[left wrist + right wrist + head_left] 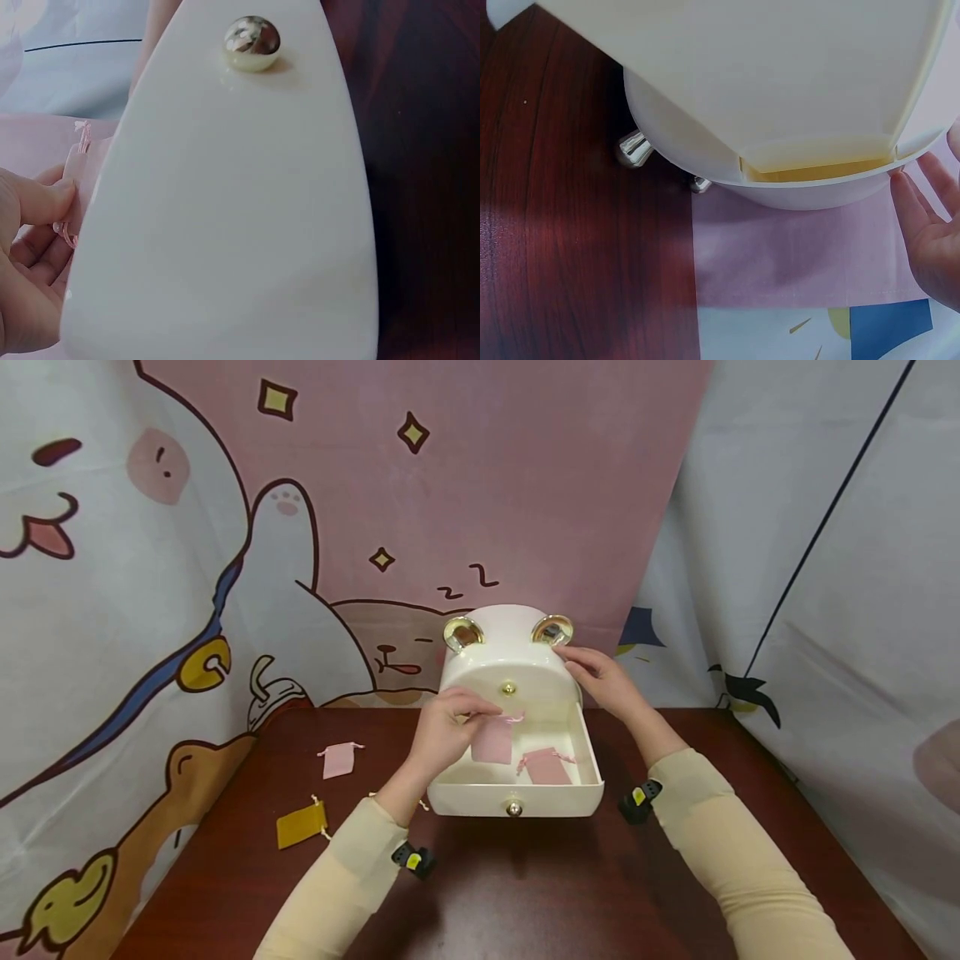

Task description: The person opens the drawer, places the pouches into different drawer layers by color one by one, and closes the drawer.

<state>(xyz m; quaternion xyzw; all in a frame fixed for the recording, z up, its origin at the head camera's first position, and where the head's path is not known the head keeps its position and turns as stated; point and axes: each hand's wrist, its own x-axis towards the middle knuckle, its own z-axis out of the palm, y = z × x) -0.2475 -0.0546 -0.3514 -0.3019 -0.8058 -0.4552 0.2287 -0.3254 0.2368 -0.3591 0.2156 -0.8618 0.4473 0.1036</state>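
A white storage box [510, 635] with two gold-rimmed ears stands on the table, its lower drawer [472, 800] pulled out. My left hand [444, 733] pinches a light pink drawstring pouch [492, 742] by its top edge, above the inside of the drawer. In the left wrist view, thumb and fingers grip the same pouch [84, 176] behind the drawer front. A darker pink pouch [549, 767] lies in the drawer at the right. Near the right ear, my right hand [609, 683] touches the box's side with fairly straight fingers; the right wrist view shows fingertips against its edge.
On the table to the left lie a pale pink pouch [339, 760] and a mustard-yellow pouch [302, 825]. Cord ends of something hidden show beside my left wrist. Silver feet [635, 149] hold the box up. A printed cloth [540, 485] hangs behind the table.
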